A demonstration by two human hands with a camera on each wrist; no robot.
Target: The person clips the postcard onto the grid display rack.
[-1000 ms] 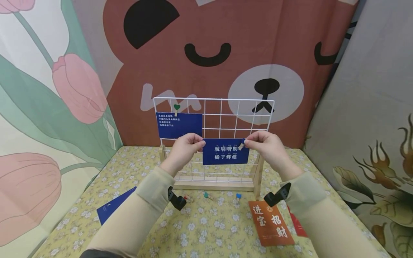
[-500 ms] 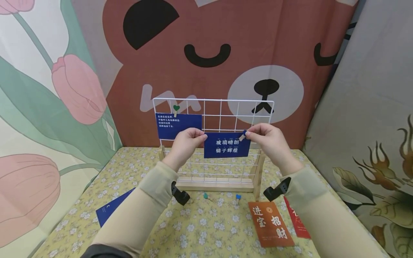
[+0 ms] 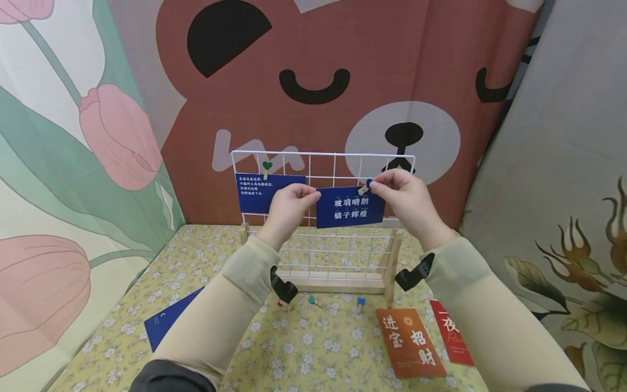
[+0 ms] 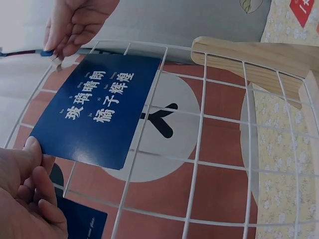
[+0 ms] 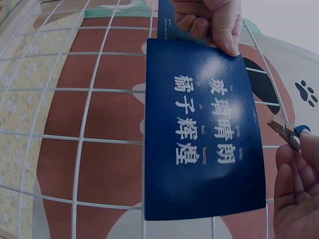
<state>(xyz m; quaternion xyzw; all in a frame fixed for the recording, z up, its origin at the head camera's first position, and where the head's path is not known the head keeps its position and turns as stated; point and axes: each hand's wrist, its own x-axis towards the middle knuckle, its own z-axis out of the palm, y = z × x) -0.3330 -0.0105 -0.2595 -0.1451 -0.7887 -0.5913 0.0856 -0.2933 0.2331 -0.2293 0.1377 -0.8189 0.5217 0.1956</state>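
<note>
My left hand point(image 3: 289, 212) pinches a blue card point(image 3: 343, 212) with white lettering by its upper left corner. The card is held up in front of the white wire grid point(image 3: 323, 154), a little tilted. Between thumb and fingertips, my right hand point(image 3: 409, 201) grips a small wooden clothespin point(image 5: 285, 130) with a blue ornament. Its jaws point at the card's top edge, with a gap showing in the right wrist view. Another blue card point(image 3: 254, 201) hangs at the grid's upper left under a clothespin with a green heart point(image 3: 266, 165).
The grid stands in a wooden base point(image 3: 338, 285) on a flowered tablecloth. In front lie a teal clothespin point(image 3: 312, 299), a blue one point(image 3: 361, 300) and a red one point(image 3: 281, 303). An orange card point(image 3: 406, 348) and red card point(image 3: 448, 332) lie right, a blue card point(image 3: 168, 321) left.
Both hands have risen and shifted slightly right, carrying the blue card and the clothespin up along the front of the grid. The card's right side now tilts up a little.
</note>
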